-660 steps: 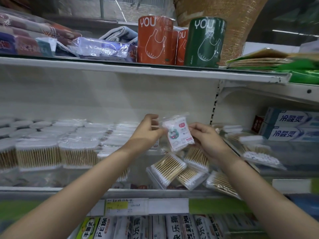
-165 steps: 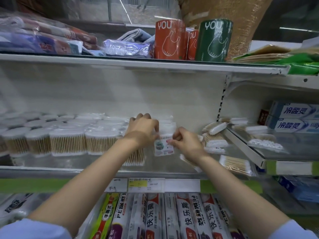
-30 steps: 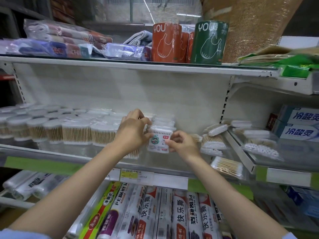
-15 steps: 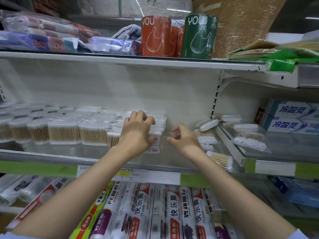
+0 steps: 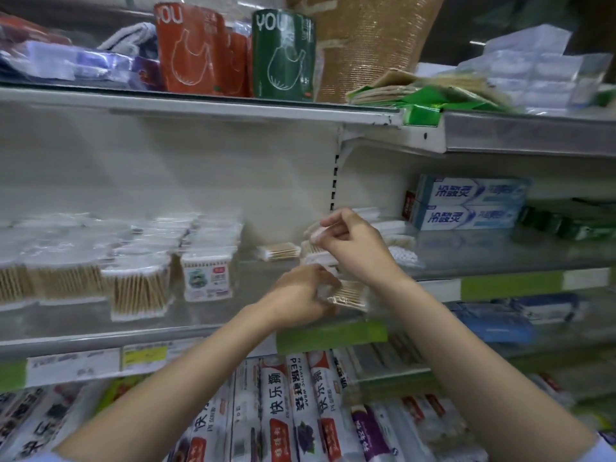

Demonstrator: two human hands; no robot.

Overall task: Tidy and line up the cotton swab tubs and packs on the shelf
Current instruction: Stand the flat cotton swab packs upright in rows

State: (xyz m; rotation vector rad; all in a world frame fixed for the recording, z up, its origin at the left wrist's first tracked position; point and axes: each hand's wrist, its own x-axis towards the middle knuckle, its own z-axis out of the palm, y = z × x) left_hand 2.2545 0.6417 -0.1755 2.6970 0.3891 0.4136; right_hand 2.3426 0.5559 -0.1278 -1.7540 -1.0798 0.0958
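Note:
Clear tubs of wooden cotton swabs (image 5: 66,278) stand in rows on the left of the middle shelf (image 5: 100,331). At the row's right end stands a labelled pack (image 5: 206,278), upright and facing out. My left hand (image 5: 300,295) is closed on a flat clear swab pack (image 5: 348,295) near the shelf's front edge. My right hand (image 5: 350,241) pinches another small swab pack (image 5: 315,233) just above the loose packs at the shelf's right end. One pack (image 5: 280,251) lies flat farther back. The image is blurred.
Orange and green YOU canisters (image 5: 283,58) and wrapped goods sit on the shelf above. Toothpaste boxes (image 5: 466,203) and white swab packs (image 5: 400,255) lie on the right-hand shelf. Plastic wrap rolls (image 5: 276,411) fill the shelf below.
Both hands have left the labelled pack standing at the row's end and moved right to the loose packs. Each hand now grips a pack. The view has swung right.

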